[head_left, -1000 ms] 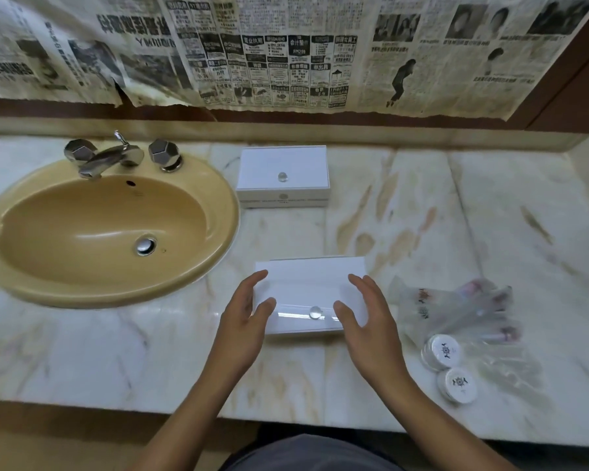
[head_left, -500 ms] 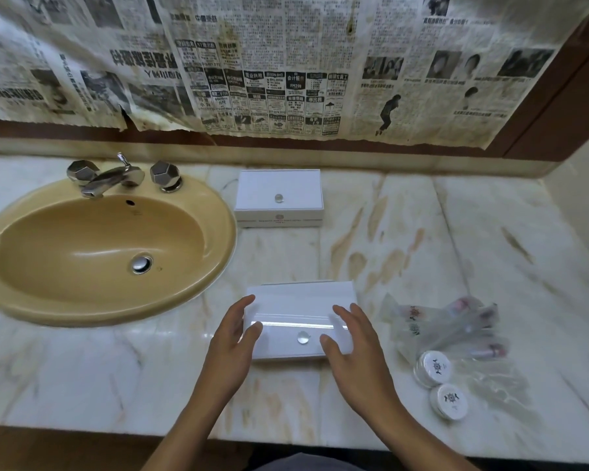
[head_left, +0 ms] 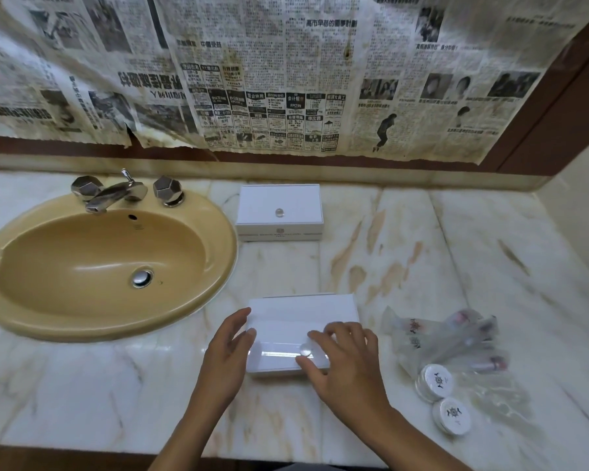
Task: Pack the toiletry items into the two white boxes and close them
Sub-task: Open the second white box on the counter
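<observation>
The near white box (head_left: 303,334) sits on the marble counter (head_left: 422,253) right in front of the person, lid on, w/ a small clear knob (head_left: 305,351) near the lid's front edge. The left hand (head_left: 227,348) rests against the box's left end, fingers fairly straight and relaxed, steadying rather than gripping. The right hand (head_left: 344,362) lies over the front right of the lid, thumb and forefinger curled in at the knob; whether they've actually pinched it I can't tell. The 2nd white box (head_left: 279,212) stands well apart toward the wall, beside the sink (head_left: 109,263), lid also on. Toiletry items are all still out on the counter, right of the near box: clear sachets w/ tubes (head_left: 446,338) and 2 round white jars (head_left: 436,382), (head_left: 453,416). Judging by looks: the box is prob. light, stiff and glossy, so it'll likely skid on polished marble unless 1 hand braces it. The knob is the obvious lift point, but it's small and smooth, so pinch it low and lift straight up. The sachets look light, crinkly and slippery; better gathered around the tubes than by the film. The jars look rigid and are best gripped by the rim.
</observation>
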### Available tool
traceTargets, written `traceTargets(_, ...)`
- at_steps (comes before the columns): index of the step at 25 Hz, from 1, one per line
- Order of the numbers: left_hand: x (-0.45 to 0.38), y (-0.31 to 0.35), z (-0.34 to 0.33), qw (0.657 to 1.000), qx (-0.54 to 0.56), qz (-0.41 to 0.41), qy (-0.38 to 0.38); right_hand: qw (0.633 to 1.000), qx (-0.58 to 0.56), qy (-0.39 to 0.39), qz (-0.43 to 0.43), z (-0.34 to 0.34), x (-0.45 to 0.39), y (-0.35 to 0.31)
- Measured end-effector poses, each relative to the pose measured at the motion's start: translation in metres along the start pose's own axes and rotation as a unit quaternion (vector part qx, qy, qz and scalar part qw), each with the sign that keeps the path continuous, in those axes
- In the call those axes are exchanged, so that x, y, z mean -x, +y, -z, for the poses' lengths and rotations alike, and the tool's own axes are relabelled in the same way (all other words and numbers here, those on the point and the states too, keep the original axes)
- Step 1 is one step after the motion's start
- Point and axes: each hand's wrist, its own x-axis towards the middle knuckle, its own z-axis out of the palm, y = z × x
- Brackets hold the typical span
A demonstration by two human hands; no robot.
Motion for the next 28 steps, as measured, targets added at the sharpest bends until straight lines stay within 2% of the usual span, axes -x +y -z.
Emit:
traceTargets(5, 0.000, -0.002, 0.003, 0.995, 0.088, 0.035, 0.029, 0.999, 0.004, -0.046, 0.022, -0.002, -0.003, -0.001)
traceTargets(10, -0.003, -0.008, 0.007, 0.992, 0.110, 0.035, 0.051, 0.998, -0.027, -0.058, 0.001, 0.020, -0.026, -0.010)
traceTargets(15, -0.013, -0.006, 0.002, 0.996, 0.051, -0.039, 0.062, 0.990, -0.017, -0.138, -0.024, 0.057, -0.088, -0.018)
traceTargets(17, -0.016, 0.002, -0.003, 0.996, 0.006, -0.080, 0.038, 0.989, -0.012, -0.149, -0.024, 0.063, -0.110, -0.019)
traceTargets(20, -0.024, 0.007, -0.007, 0.993, -0.035, -0.110, -0.003, 0.993, -0.013, -0.113, -0.019, 0.060, -0.132, -0.015)
traceTargets(23, -0.033, -0.004, -0.006, 0.992, -0.054, -0.117, -0.002, 0.997, -0.039, -0.062, 0.002, 0.054, -0.145, -0.010)
traceTargets(28, -0.038, -0.020, -0.003, 0.991, -0.061, -0.116, 0.002, 0.980, -0.177, 0.062, 0.063, 0.048, -0.150, 0.001)
